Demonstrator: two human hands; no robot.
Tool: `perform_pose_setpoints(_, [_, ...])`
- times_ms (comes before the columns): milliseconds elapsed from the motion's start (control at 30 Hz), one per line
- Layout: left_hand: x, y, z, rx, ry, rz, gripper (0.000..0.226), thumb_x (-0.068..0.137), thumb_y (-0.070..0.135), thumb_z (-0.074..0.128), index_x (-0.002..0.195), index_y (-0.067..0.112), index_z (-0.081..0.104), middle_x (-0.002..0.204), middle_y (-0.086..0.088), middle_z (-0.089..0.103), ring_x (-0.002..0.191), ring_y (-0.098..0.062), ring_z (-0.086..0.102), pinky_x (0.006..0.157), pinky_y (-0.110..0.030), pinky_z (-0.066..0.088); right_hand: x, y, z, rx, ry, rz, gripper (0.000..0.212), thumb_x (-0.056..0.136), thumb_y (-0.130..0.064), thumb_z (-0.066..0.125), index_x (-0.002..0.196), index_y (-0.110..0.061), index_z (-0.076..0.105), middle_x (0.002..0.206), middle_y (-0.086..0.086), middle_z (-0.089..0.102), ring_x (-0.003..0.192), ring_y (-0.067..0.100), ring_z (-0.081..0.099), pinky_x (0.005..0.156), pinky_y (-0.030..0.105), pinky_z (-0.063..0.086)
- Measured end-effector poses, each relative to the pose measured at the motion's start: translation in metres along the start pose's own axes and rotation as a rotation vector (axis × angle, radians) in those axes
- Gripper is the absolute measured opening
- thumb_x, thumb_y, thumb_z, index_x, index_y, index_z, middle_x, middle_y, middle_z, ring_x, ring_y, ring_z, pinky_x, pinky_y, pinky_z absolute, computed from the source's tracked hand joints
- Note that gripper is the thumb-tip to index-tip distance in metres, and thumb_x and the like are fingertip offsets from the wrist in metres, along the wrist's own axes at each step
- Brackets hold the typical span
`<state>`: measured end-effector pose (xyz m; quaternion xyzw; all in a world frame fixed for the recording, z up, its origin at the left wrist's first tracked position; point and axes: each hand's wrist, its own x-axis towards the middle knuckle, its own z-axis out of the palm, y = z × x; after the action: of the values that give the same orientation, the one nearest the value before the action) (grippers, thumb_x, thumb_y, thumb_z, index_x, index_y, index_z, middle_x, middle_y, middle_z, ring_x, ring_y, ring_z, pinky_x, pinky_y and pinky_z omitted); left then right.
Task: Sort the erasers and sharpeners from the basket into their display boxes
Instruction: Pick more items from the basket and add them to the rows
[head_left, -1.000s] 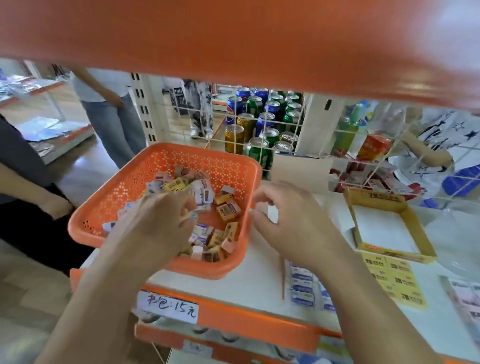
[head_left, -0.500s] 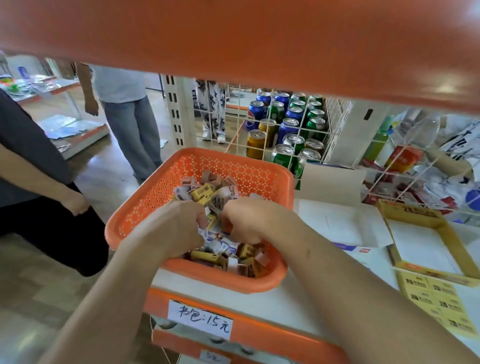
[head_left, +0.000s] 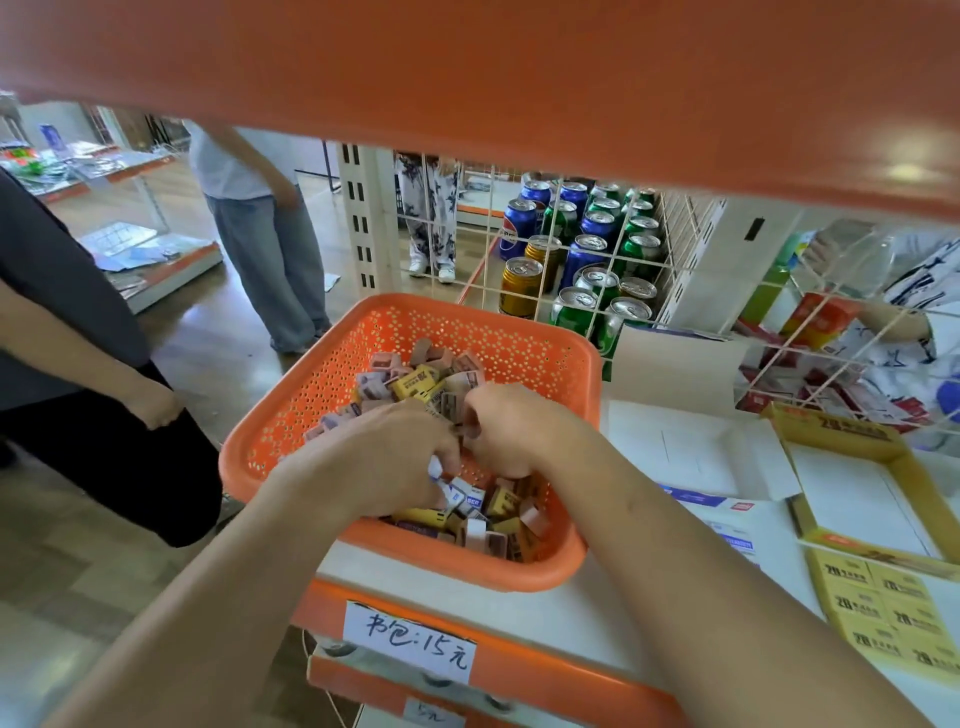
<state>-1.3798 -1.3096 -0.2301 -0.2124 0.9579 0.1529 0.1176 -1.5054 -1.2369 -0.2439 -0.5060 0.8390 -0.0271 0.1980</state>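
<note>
Now both hands are down inside the orange basket, which stands at the left end of the white shelf, with its left side hanging a little over the shelf's end. The basket holds a loose pile of erasers and sharpeners, small pieces in yellow, brown, pale purple and white, heaped from the far wall to the near wall. The left hand is over the near half of the pile, its fingers curled under, and it grips a few white-and-blue pieces that stick out below the knuckles. The right hand is just beside it, nearly touching, also with the fingers bent down into the pile; whether it holds something I cannot tell, because the fingertips are hidden.

To the right of the basket, on the same shelf, lies an open white display box with its lid standing up at the far edge. Further right is a yellow display box, open too, with a white bottom. A yellow sheet with printed numbers lies at the near edge, in front of this box. Behind the basket stand drink cans in blue, green and gold. A handwritten paper label is stuck on the orange front edge of the shelf, under the basket. Two other people stand on the floor at the left, one in dark clothes close by and one in light jeans further away
</note>
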Motion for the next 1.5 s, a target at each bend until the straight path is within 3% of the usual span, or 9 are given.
perform_pose_setpoints(133, [0.013,0.009,-0.002,0.116,-0.068,-0.076,0.026,0.083,0.033,0.073,0.109,0.031,0.069,0.116,0.006,0.053,0.107,-0.021,0.055,0.099,-0.046,0.045,-0.012,0.001,-0.009,0.150,0.238,-0.032,0.031,0.087,-0.006,0.051,0.114,-0.017,0.061,0.106,0.006,0.062,0.086,0.022,0.057,0.071,0.032,0.049])
perform_pose_setpoints(333, [0.008,0.008,-0.010,-0.218,0.312,0.100,0.026,0.081,0.042,0.071,0.076,0.020,0.058,0.072,0.005,0.057,0.056,-0.003,0.054,0.047,-0.014,0.040,-0.054,0.025,-0.023,0.590,0.455,-0.067,0.014,0.082,-0.014,0.064,0.088,-0.024,0.058,0.076,-0.006,0.058,0.064,0.007,0.052,0.056,0.022,0.043])
perform_pose_setpoints(500, [0.002,0.050,-0.014,-0.563,0.503,0.185,0.010,0.081,0.039,0.068,0.085,0.032,0.061,0.068,0.006,0.063,0.055,-0.004,0.058,0.046,-0.013,0.044,-0.089,0.058,-0.020,0.810,0.482,0.041,0.020,0.082,-0.012,0.068,0.098,-0.025,0.067,0.079,0.007,0.065,0.067,0.020,0.063,0.064,0.038,0.057])
perform_pose_setpoints(600, [-0.002,0.077,-0.007,-0.680,0.465,0.222,0.002,0.085,0.037,0.064,0.086,0.039,0.065,0.072,0.008,0.068,0.059,-0.004,0.065,0.056,-0.021,0.055,-0.112,0.078,-0.015,0.893,0.487,0.053,0.018,0.084,-0.007,0.069,0.093,-0.022,0.068,0.075,0.015,0.060,0.062,0.018,0.060,0.067,0.033,0.057])
perform_pose_setpoints(767, [-0.004,0.125,0.014,-0.830,0.363,0.292,0.023,0.089,0.018,0.064,0.079,0.038,0.066,0.074,0.010,0.072,0.057,-0.005,0.067,0.057,-0.017,0.052,-0.153,0.112,-0.005,0.981,0.491,0.114,0.030,0.089,0.000,0.062,0.093,-0.029,0.067,0.076,0.004,0.063,0.072,0.023,0.066,0.077,0.034,0.058])
perform_pose_setpoints(867, [-0.008,0.147,0.028,-0.808,0.319,0.290,0.025,0.090,0.018,0.063,0.083,0.042,0.064,0.080,0.016,0.070,0.063,-0.004,0.069,0.067,-0.030,0.058,-0.175,0.129,0.005,1.084,0.492,0.166,0.026,0.088,0.005,0.061,0.094,-0.019,0.068,0.079,-0.002,0.065,0.069,0.016,0.068,0.076,0.033,0.059])
perform_pose_setpoints(1033, [-0.020,0.164,0.055,-0.813,0.199,0.218,0.016,0.087,0.018,0.064,0.084,0.032,0.070,0.077,0.004,0.070,0.064,-0.007,0.069,0.071,-0.038,0.059,-0.210,0.147,0.022,1.086,0.436,0.218,0.014,0.077,0.004,0.074,0.081,-0.007,0.066,0.078,0.019,0.064,0.066,0.027,0.067,0.066,0.033,0.059])
perform_pose_setpoints(1267, [-0.022,0.160,0.087,-0.808,0.077,0.073,0.008,0.084,0.015,0.071,0.077,0.019,0.072,0.073,0.001,0.072,0.059,-0.007,0.062,0.057,-0.019,0.049,-0.221,0.152,0.049,0.913,0.199,0.221,0.016,0.068,-0.001,0.078,0.071,-0.008,0.064,0.066,0.008,0.068,0.056,0.011,0.060,0.055,0.025,0.048])
perform_pose_setpoints(1500, [-0.032,0.154,0.100,-0.715,0.039,0.044,0.008,0.077,0.022,0.078,0.071,0.021,0.072,0.069,0.012,0.070,0.060,0.004,0.060,0.055,-0.008,0.042,-0.225,0.151,0.059,0.773,0.142,0.220,0.018,0.065,-0.011,0.084,0.071,-0.012,0.067,0.064,-0.007,0.066,0.056,0.002,0.056,0.056,0.022,0.045])
